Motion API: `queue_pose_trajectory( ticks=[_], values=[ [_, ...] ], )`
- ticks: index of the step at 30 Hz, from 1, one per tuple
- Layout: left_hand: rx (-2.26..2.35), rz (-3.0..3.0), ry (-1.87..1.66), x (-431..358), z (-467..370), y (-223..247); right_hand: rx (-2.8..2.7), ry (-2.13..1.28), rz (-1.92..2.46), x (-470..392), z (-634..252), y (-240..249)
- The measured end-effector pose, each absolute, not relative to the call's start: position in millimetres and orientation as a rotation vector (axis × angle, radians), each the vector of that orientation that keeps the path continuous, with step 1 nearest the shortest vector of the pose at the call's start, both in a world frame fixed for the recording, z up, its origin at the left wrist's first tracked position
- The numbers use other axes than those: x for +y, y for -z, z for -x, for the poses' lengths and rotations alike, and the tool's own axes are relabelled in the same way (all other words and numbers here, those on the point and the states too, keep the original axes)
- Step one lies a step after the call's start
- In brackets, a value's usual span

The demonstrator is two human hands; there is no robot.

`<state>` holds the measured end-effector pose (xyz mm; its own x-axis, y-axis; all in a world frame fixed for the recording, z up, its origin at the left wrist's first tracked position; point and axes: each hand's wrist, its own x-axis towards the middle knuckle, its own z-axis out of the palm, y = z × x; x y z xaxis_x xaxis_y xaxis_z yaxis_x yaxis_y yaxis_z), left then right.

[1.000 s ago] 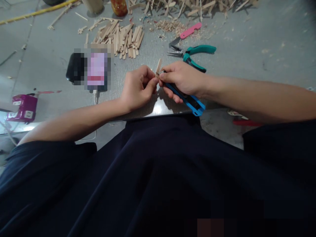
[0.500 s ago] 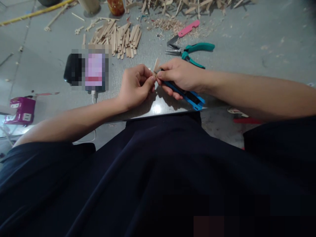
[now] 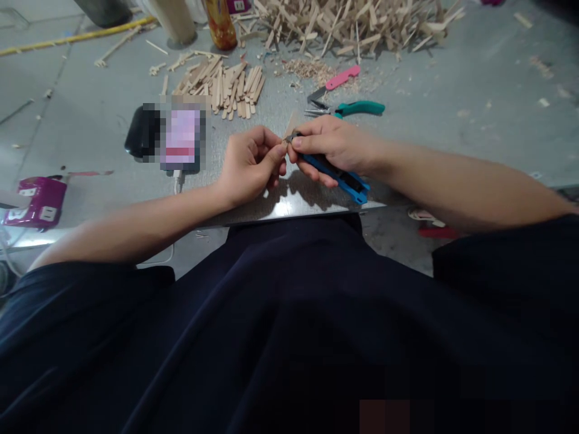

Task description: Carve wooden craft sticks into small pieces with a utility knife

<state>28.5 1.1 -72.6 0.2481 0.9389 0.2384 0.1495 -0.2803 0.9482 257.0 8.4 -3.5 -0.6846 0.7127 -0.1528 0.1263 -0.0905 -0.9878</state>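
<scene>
A small wooden stick (image 3: pixel 292 123), like an ice-cream stick, points up and away between my two hands. Its near end is pinched in the thumb and fingers of my left hand (image 3: pixel 251 163). My right hand (image 3: pixel 337 144) is closed around a blue utility knife (image 3: pixel 357 191), whose tail slants down to the right. The knife's front end meets the stick right at my left fingertips; the blade is too small to make out clearly. Both hands are just above the near edge of the metal table (image 3: pixel 253 208).
Beyond my right hand lie green-handled pliers (image 3: pixel 364 108) and a pink folding knife (image 3: pixel 342 78). Wood shavings (image 3: pixel 312 69), flat sticks (image 3: pixel 237 90) and a large heap of stick pieces (image 3: pixel 353 27) lie farther back. Left are a phone (image 3: pixel 183 135) and a black case (image 3: pixel 142 132).
The view has shifted slightly, showing more of the back of the table. My hands keep their grips, and the blue knife has tilted a little against the stick.
</scene>
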Motion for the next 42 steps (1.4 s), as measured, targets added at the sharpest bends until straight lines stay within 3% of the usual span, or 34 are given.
queue_pose_trajectory(
  ticks=[13,42],
  values=[
    [1.015,-1.731,-1.112,5,-28,72,-1.907,-1.655,0.842,27,-260,30],
    [1.087,-1.650,-0.996,8,-25,59,-1.879,-1.650,1.029,24,-259,19]
  ],
)
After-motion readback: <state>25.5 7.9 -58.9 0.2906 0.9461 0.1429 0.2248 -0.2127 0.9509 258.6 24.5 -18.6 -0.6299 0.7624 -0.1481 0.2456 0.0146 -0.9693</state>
